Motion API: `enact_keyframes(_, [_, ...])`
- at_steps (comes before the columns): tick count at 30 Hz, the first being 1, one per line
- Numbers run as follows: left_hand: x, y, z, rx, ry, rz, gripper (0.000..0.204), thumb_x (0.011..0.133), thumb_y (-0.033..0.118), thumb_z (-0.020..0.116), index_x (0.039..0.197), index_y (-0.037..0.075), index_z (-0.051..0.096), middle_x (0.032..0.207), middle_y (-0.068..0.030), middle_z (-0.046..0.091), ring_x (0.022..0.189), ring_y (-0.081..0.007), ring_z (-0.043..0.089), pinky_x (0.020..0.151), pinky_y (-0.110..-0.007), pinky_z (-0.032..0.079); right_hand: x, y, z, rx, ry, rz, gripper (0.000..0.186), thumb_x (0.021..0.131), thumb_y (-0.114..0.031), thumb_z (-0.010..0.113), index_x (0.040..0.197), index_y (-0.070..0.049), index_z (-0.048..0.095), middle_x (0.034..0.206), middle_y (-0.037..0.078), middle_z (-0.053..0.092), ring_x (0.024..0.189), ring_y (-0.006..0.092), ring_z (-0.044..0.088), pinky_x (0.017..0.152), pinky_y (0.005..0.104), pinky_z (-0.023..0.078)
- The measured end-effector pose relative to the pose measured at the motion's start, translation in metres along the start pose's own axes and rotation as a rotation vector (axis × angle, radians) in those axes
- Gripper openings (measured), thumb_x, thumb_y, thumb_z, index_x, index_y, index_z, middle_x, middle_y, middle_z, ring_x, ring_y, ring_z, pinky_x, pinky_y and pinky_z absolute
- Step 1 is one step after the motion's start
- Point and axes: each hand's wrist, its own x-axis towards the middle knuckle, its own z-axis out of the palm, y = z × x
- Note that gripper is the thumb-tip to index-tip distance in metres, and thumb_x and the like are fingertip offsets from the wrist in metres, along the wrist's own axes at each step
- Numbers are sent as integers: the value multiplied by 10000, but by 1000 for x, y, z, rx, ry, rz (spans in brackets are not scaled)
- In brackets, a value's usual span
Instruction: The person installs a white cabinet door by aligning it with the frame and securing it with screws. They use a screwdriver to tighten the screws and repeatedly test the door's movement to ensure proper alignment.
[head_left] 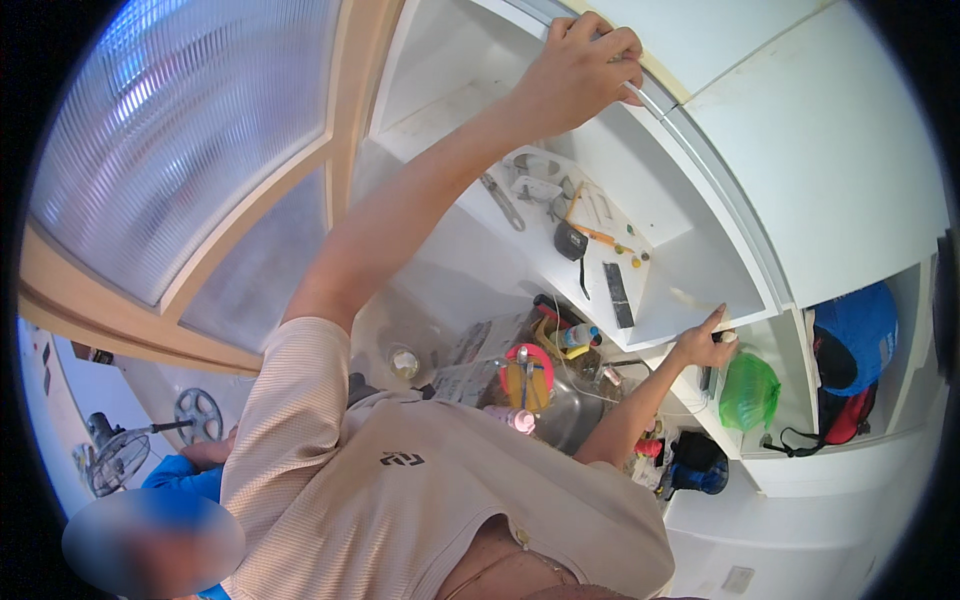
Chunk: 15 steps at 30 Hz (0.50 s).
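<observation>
My left hand (595, 62) is raised, its fingers wrapped over the metal-trimmed front edge (655, 98) of a white cabinet (690, 190). Low on the right, at the cabinet's bottom front corner, is my right hand (704, 346). One finger stretches up against the edge while the others curl round a small pale thing that I cannot make out. Between my arms, a white shelf holds a black tape measure (570, 241), a flat black bar (618, 295), a grey metal strip (503, 203), eyeglasses (562, 205) and an orange-handled tool (598, 236).
A green plastic bag (749, 391) and a blue bag (858, 338) sit in compartments at right. Below are a sink (590, 400), a pink-rimmed bowl (527, 352) and bottles. A ribbed-glass wooden door (335, 150) stands left. Lower left are a person's blue sleeve (190, 478) and a fan (122, 462).
</observation>
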Motion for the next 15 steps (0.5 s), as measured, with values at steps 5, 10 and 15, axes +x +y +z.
enact_keyframes(5, [4,6,-12,-23,-44,-40,177,785,213,830,913,150,726,1137,27,595,1121,-238,515,960,-409,415,3,-3,5,28,20,0,259,844,-222,851,853,19,757,746,143,643,649,338,621,604,462,468])
enact_keyframes(10, [1,9,-22,-125,-19,-58,195,761,188,843,897,163,707,1134,31,576,1115,-235,502,969,-405,408,2,4,4,11,18,-9,273,845,-250,851,879,9,770,761,130,641,654,333,626,600,454,472])
enact_keyframes(15, [-4,13,-55,-207,-49,-103,176,774,156,830,902,153,709,1142,10,564,1145,-260,491,1006,-419,419,3,-6,2,-39,-48,43,331,875,-321,820,882,6,768,840,162,655,725,364,647,655,479,496])
